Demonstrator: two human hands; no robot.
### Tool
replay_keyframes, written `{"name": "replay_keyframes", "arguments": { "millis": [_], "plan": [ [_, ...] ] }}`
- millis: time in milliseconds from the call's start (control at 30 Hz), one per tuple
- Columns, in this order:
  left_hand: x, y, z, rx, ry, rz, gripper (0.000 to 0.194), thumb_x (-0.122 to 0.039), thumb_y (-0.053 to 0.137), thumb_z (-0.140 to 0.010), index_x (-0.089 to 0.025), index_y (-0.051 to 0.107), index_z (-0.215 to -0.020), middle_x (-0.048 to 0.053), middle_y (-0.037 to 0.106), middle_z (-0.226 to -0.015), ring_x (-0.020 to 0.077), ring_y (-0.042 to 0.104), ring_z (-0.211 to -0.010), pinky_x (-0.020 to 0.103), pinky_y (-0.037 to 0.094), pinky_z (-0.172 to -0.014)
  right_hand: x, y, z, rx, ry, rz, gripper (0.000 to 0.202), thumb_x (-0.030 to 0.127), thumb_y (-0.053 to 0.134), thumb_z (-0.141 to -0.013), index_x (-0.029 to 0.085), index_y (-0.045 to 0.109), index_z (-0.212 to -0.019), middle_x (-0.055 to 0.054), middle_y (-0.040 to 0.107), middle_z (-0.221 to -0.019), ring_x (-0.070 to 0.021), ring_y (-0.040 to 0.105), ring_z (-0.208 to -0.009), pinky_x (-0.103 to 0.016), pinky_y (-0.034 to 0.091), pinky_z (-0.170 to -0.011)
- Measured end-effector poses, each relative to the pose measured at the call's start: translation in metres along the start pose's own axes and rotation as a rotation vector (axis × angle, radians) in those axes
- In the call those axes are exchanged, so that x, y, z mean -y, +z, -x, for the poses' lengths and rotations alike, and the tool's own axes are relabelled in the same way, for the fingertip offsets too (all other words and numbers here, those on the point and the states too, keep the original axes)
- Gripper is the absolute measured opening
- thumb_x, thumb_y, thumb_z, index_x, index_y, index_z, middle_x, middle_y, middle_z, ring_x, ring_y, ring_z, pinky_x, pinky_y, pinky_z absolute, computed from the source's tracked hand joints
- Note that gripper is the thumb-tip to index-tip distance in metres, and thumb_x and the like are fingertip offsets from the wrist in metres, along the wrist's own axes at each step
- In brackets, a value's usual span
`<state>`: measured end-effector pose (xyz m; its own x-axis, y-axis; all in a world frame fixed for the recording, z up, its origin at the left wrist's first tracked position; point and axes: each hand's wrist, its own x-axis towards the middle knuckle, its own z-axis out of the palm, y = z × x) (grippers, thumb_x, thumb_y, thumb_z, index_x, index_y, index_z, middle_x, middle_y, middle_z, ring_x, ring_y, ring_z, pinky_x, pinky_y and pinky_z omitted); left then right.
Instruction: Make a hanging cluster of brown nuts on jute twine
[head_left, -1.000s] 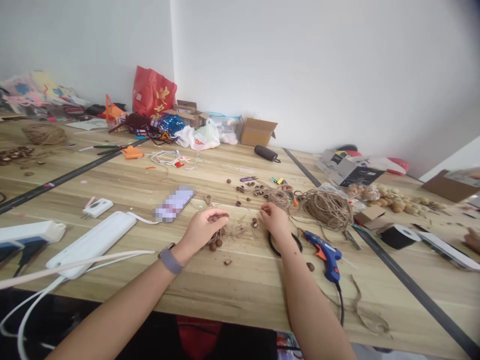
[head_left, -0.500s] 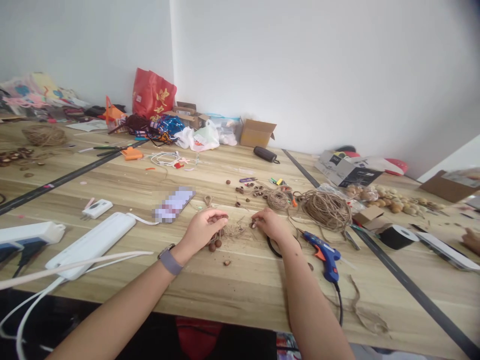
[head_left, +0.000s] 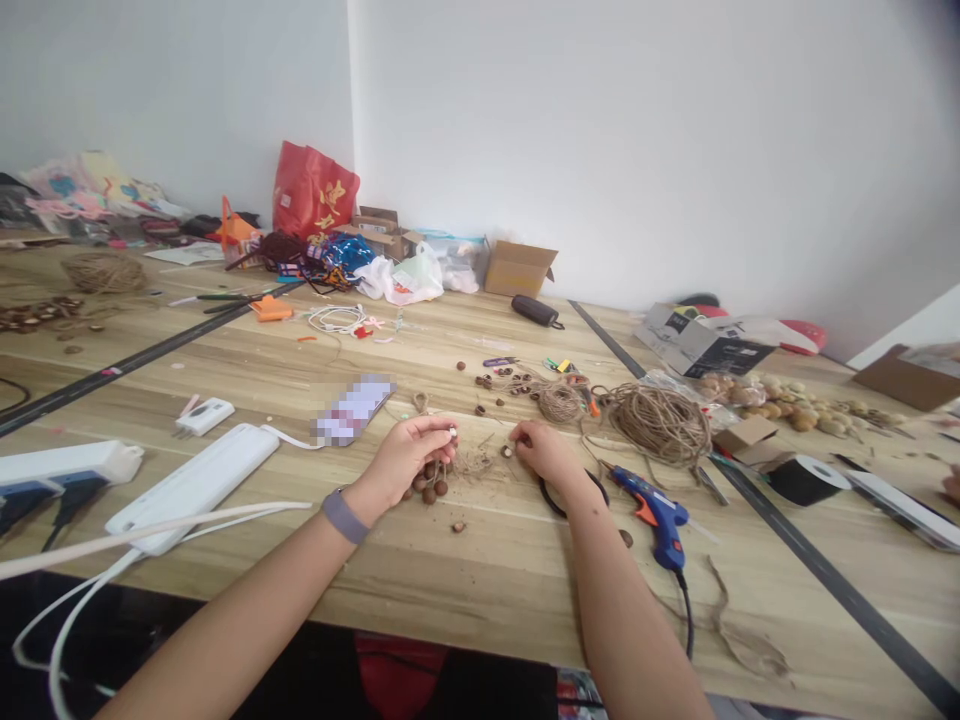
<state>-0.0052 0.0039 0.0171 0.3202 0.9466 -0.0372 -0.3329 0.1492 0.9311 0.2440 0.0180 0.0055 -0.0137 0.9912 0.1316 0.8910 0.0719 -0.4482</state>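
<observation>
Over the middle of the wooden table point(head_left: 465, 600), my left hand point(head_left: 409, 460) pinches a small brown nut with a pale spot point(head_left: 453, 434). Several round brown nuts on cords point(head_left: 430, 487) hang or lie just below its fingers. My right hand point(head_left: 546, 452) is to the right, its fingers curled down at the tabletop beside another nut point(head_left: 507, 451); whether it grips anything is hidden. Loose twine fibres point(head_left: 474, 462) lie between the hands. A single nut point(head_left: 458, 526) rests nearer the front edge.
A blue glue gun point(head_left: 658, 520) lies right of my right forearm, near a black ring point(head_left: 551, 497). Behind are twine coils point(head_left: 660, 422), a phone point(head_left: 355, 408) and a black case point(head_left: 535, 311). A white power strip point(head_left: 191, 490) lies left.
My left hand has lifted and turned slightly, showing the nut's pale spot and more of the nuts below. My right fingers have drawn back from the nut beside them. The view has shifted slightly.
</observation>
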Motion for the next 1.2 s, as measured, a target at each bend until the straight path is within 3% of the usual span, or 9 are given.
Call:
{"name": "replay_keyframes", "arguments": {
  "millis": [133, 233, 300, 400, 467, 600, 767, 933, 1200],
  "plan": [
    [0.001, -0.001, -0.003, 0.023, -0.026, 0.123, 0.024, -0.015, 0.079, -0.063, -0.012, 0.074, -0.086, 0.005, 0.072, -0.077, 0.0104, 0.063, -0.063, 0.023, 0.052, -0.065, 0.001, -0.002, -0.002, -0.054, 0.009, -0.121, 0.021, 0.007, 0.052, -0.079, 0.018, 0.069, -0.086, -0.006, 0.069, -0.085, -0.0175, 0.061, -0.080, -0.028, 0.045, -0.076],
    [0.003, 0.000, -0.004, 0.022, -0.039, 0.122, 0.024, -0.013, 0.080, -0.064, -0.013, 0.074, -0.087, 0.005, 0.073, -0.081, 0.0103, 0.064, -0.065, 0.023, 0.053, -0.067, 0.016, 0.002, 0.000, -0.040, -0.029, -0.548, 0.018, 0.026, 0.060, -0.083, 0.020, 0.067, -0.098, -0.004, 0.070, -0.088, -0.0159, 0.062, -0.077, -0.028, 0.048, -0.072],
    [0.005, 0.000, -0.003, 0.016, -0.058, 0.083, 0.026, -0.015, 0.080, -0.066, -0.013, 0.075, -0.091, 0.006, 0.073, -0.084, 0.0113, 0.066, -0.067, 0.021, 0.053, -0.064, 0.032, 0.008, 0.004, 0.044, -0.085, -0.971, 0.026, 0.036, 0.072, -0.076, 0.022, 0.068, -0.097, -0.002, 0.070, -0.086, -0.0148, 0.062, -0.073, -0.028, 0.049, -0.071],
    [0.008, -0.001, -0.002, 0.043, -0.092, -0.004, 0.035, -0.021, 0.077, -0.070, -0.015, 0.073, -0.104, 0.006, 0.073, -0.083, 0.0134, 0.068, -0.067, 0.019, 0.049, -0.052, 0.055, 0.019, 0.011, 0.203, -0.153, -1.165, 0.028, 0.039, 0.080, -0.069, 0.022, 0.071, -0.089, 0.000, 0.070, -0.080, -0.0135, 0.062, -0.072, -0.028, 0.050, -0.073],
    [0.008, -0.002, 0.000, 0.070, -0.112, -0.038, 0.040, -0.025, 0.075, -0.072, -0.016, 0.071, -0.111, 0.005, 0.072, -0.081, 0.0131, 0.067, -0.060, 0.019, 0.045, -0.045, 0.065, 0.025, 0.014, 0.212, -0.162, -1.174, 0.026, 0.039, 0.081, -0.070, 0.022, 0.072, -0.087, 0.000, 0.071, -0.081, -0.0142, 0.064, -0.074, -0.030, 0.051, -0.076],
    [0.006, -0.001, 0.002, 0.090, -0.145, -0.052, 0.039, -0.028, 0.073, -0.073, -0.016, 0.071, -0.111, 0.003, 0.070, -0.075, 0.0102, 0.060, -0.044, 0.019, 0.039, -0.037, 0.069, 0.033, 0.013, 0.073, -0.193, -1.124, 0.020, 0.039, 0.077, -0.073, 0.024, 0.073, -0.086, -0.001, 0.073, -0.087, -0.0157, 0.067, -0.075, -0.032, 0.054, -0.076],
    [0.007, 0.000, -0.002, 0.026, -0.055, 0.018, 0.025, -0.020, 0.078, -0.067, -0.015, 0.076, -0.091, 0.006, 0.074, -0.080, 0.0126, 0.067, -0.067, 0.020, 0.050, -0.056, 0.068, 0.033, 0.013, -0.096, -0.336, -0.832, 0.015, 0.032, 0.070, -0.081, 0.026, 0.077, -0.092, -0.004, 0.074, -0.089, -0.0182, 0.067, -0.082, -0.034, 0.054, -0.078],
    [0.014, -0.003, -0.007, 0.026, -0.002, 0.106, 0.028, -0.017, 0.082, -0.062, -0.015, 0.077, -0.090, 0.007, 0.076, -0.091, 0.0124, 0.068, -0.074, 0.023, 0.054, -0.071, 0.070, 0.031, 0.017, -0.206, -0.503, -0.550, 0.022, 0.022, 0.063, -0.087, 0.027, 0.077, -0.103, -0.005, 0.073, -0.090, -0.0192, 0.066, -0.088, -0.033, 0.053, -0.081],
    [0.010, 0.000, -0.003, -0.022, -0.011, 0.163, 0.032, -0.016, 0.085, -0.060, -0.015, 0.077, -0.091, 0.006, 0.076, -0.086, 0.0123, 0.067, -0.071, 0.023, 0.053, -0.069, 0.074, 0.036, 0.019, -0.358, -0.552, -0.465, 0.027, 0.020, 0.059, -0.090, 0.026, 0.076, -0.111, -0.008, 0.068, -0.093, -0.0196, 0.063, -0.085, -0.032, 0.053, -0.075]
  ]
}}
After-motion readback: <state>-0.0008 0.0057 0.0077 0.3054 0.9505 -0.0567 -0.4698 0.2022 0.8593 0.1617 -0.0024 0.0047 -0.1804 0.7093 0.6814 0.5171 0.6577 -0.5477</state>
